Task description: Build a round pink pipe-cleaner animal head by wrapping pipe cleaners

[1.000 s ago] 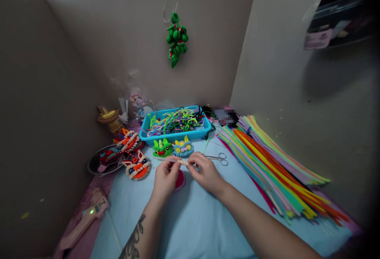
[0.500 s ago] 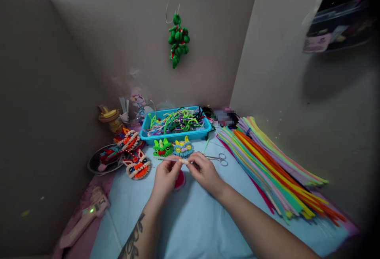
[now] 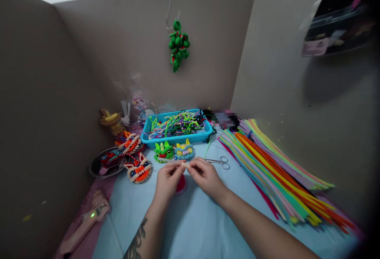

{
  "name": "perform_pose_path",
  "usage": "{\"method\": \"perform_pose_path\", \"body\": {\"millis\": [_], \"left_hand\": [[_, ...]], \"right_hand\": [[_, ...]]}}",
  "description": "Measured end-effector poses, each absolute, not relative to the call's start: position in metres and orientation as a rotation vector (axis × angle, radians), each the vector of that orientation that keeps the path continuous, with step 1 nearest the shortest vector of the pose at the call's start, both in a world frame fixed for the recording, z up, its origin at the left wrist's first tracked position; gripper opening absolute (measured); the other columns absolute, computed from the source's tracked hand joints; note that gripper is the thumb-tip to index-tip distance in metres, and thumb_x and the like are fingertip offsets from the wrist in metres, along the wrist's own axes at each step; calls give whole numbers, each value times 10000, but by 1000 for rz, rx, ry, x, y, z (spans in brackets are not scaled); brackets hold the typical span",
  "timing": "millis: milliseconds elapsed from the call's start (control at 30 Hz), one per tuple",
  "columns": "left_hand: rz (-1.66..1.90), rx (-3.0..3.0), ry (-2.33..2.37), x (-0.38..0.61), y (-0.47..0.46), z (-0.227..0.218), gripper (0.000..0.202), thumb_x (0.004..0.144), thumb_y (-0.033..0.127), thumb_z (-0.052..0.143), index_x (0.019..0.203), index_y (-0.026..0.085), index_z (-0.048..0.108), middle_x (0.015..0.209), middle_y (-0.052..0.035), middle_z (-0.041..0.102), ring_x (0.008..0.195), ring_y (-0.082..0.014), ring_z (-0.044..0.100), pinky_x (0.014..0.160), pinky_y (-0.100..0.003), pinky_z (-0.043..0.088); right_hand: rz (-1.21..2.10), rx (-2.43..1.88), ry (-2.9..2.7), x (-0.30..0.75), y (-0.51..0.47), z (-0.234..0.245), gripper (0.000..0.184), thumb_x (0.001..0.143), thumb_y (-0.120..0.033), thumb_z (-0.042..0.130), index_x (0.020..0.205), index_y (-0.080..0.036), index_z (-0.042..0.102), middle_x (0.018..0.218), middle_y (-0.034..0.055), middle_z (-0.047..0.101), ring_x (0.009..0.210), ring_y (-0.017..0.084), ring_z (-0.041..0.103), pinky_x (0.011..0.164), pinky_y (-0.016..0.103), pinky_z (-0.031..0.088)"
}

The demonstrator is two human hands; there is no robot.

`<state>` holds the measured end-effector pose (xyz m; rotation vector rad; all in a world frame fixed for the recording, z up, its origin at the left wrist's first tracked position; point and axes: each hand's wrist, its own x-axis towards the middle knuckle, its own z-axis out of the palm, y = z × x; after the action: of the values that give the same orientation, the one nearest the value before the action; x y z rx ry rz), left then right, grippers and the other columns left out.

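Note:
Between my fingertips, above the blue cloth, is a cream pipe cleaner (image 3: 185,165) wound into a small coil. My left hand (image 3: 170,179) pinches its left side, and a pale straight length sticks out leftward past the fingers. The right end of the coil is pinched by my right hand (image 3: 205,175). A round red thing (image 3: 181,184) lies under my hands, partly hidden. Just beyond them sit a green animal-face piece (image 3: 164,151) and a light-blue one (image 3: 184,151). Scissors (image 3: 221,161) lie right of my right hand.
A blue tray (image 3: 178,138) at the back holds pipe cleaner scraps. Long pipe cleaner bundles (image 3: 276,172) lie at right. Orange-and-cream faces (image 3: 139,171) and a dark metal bowl (image 3: 102,174) stand left, a pink glue gun (image 3: 89,221) nearer. A green ornament (image 3: 178,47) hangs on the wall.
The camera view has tilted slightly, so everything sits a little lower. My hands still pinch the coil; the fingers have closed in and less of it shows.

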<state>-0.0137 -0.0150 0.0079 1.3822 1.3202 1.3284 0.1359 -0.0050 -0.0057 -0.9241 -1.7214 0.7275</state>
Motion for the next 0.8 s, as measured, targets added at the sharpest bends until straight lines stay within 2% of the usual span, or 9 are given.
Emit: {"method": "perform_pose_path", "body": {"millis": [67, 167, 300, 400, 467, 667, 800], "left_hand": [[1332, 1318, 1304, -13, -16, 8, 194, 703, 333, 684, 763, 150, 709, 852, -80, 714, 763, -185, 647, 686, -273, 478], [1367, 1173, 1247, -13, -16, 7, 313, 686, 354, 703, 924, 156, 661, 844, -58, 704, 596, -120, 598, 548, -224, 447], [1389, 1182, 1204, -14, -15, 9, 276, 645, 352, 742, 805, 141, 666, 797, -57, 694, 719, -149, 627, 666, -245, 480], [1348, 1230, 1217, -14, -16, 11, 272, 642, 372, 742, 771, 140, 680, 800, -61, 694, 736, -160, 628, 688, -253, 482], [1327, 1257, 1239, -14, -17, 11, 260, 652, 374, 734, 746, 139, 678, 783, -57, 688, 726, -160, 621, 676, -251, 480], [1279, 1299, 1290, -14, -19, 10, 244, 675, 369, 720, 658, 137, 644, 648, -30, 639, 581, -122, 553, 515, -205, 412], [1277, 1318, 1306, -14, -18, 9, 232, 666, 356, 727, 653, 137, 652, 625, -17, 630, 546, -106, 524, 501, -199, 387]], "right_hand": [[750, -954, -1691, 135, -5, -6, 152, 854, -226, 529, 731, -180, 604, 705, 16, 561, 670, 141, 530, 591, 240, 393], [793, -978, -1665, 135, -4, -7, 148, 838, -226, 539, 716, -174, 605, 688, 10, 551, 644, 134, 517, 565, 230, 378], [882, -974, -1654, 135, -2, -10, 173, 831, -259, 549, 692, -169, 601, 661, 1, 542, 620, 126, 503, 554, 224, 379], [971, -944, -1648, 136, -1, -11, 196, 824, -292, 556, 683, -165, 607, 655, 1, 550, 630, 128, 507, 574, 226, 399], [1035, -923, -1636, 136, -1, -10, 211, 816, -312, 562, 673, -164, 606, 642, -2, 551, 624, 126, 505, 575, 227, 405], [1185, -893, -1586, 138, 0, -9, 212, 803, -333, 562, 670, -170, 579, 598, -21, 511, 551, 104, 460, 503, 212, 374], [1215, -883, -1564, 138, -1, -9, 229, 793, -356, 567, 659, -170, 569, 592, -20, 512, 538, 101, 451, 487, 210, 364]]}}
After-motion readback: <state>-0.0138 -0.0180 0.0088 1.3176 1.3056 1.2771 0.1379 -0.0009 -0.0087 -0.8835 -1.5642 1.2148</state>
